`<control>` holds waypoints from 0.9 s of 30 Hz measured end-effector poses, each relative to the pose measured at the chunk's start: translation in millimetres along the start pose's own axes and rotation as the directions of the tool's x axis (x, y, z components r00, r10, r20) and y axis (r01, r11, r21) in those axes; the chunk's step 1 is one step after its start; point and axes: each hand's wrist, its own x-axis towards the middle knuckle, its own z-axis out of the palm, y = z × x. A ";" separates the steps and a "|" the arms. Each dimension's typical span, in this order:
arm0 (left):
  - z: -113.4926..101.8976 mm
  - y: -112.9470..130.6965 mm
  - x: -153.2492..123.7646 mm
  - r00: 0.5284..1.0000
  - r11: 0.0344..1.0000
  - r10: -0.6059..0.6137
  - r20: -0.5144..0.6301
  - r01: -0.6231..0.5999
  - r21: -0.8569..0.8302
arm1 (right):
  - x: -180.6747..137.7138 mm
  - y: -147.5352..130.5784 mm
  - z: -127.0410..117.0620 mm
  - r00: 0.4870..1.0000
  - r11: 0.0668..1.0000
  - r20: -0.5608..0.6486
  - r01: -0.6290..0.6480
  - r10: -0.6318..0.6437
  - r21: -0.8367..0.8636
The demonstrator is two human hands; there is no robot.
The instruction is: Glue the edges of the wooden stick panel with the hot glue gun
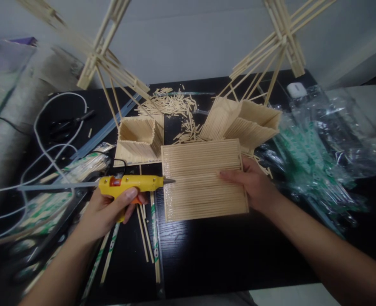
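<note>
My left hand (116, 208) is closed round the grip of a yellow hot glue gun (133, 182), a finger at its orange trigger. A long glue stick (60, 186) sticks out of the gun's back end. The metal nozzle lies over the left edge of a flat panel of wooden sticks (203, 182), where a shiny strip of glue runs down. Whether the tip touches the panel, I cannot tell. My right hand (254, 182) grips the panel's right edge, thumb on top and fingers hidden underneath.
Behind the panel stand a small open stick box (140, 134) and a tilted stick box (248, 121), both below stick frames. Cut stick pieces (175, 104) lie heaped at the back. Plastic wrappers (322, 148) cover the right; scissors (47, 246), a white cable (36, 123) and loose sticks (145, 233) lie left.
</note>
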 end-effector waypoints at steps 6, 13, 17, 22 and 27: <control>0.5 -1.7 -0.1 0.999 0.999 0.025 -0.034 -0.026 -0.025 | 0.6 0.6 0.2 1.000 1.000 0.028 -0.011 0.010 0.021; 0.8 -0.7 1.2 0.995 0.995 0.042 -0.091 -0.049 -0.083 | -1.1 0.5 0.1 0.998 0.998 0.041 -0.038 0.040 -0.052; 1.9 1.6 2.6 0.990 0.992 0.067 -0.124 -0.080 -0.100 | -1.6 -0.2 0.9 0.996 0.998 0.074 -0.041 0.045 -0.051; 1.1 1.5 2.1 0.980 0.992 0.080 -0.182 -0.097 -0.086 | -2.1 0.5 -0.7 0.991 0.996 0.115 -0.060 0.067 -0.060; 0.6 -1.7 0.9 0.980 0.996 0.066 -0.186 -0.076 -0.047 | -3.3 -0.1 -0.7 0.990 0.995 0.125 -0.062 0.071 -0.074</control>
